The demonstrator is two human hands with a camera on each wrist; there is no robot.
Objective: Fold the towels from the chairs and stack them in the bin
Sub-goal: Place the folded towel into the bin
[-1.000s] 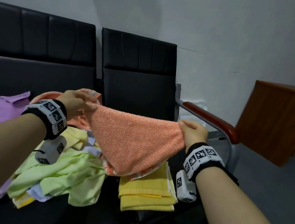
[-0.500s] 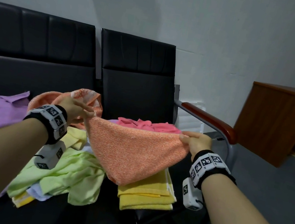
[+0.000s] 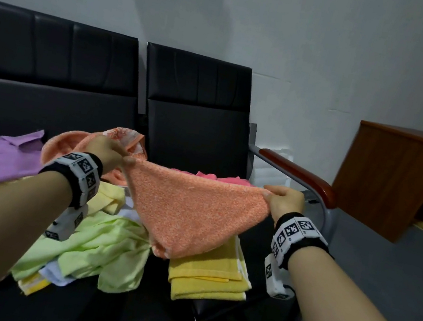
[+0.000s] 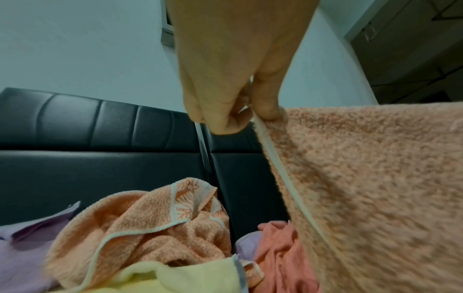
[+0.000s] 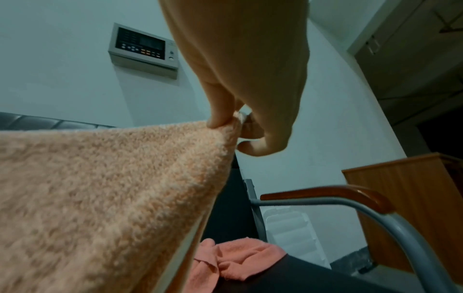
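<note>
Black chairs [image 3: 192, 117] sit behind. Left hand [image 3: 104, 151] and right hand [image 3: 285, 201] each pinch 1 top corner of the orange towel [image 3: 189, 213], which hangs between them.

A wooden cabinet [image 3: 388, 177] is standing against the white wall [image 3: 309, 50] to the right, on the grey floor [image 3: 382, 275]. A grey control panel [image 5: 144, 48] with a dark display and orange buttons is hanging high on that wall. A white slatted plastic object [image 5: 290, 228] is sitting low by the wall; what it is cannot be told.
</note>
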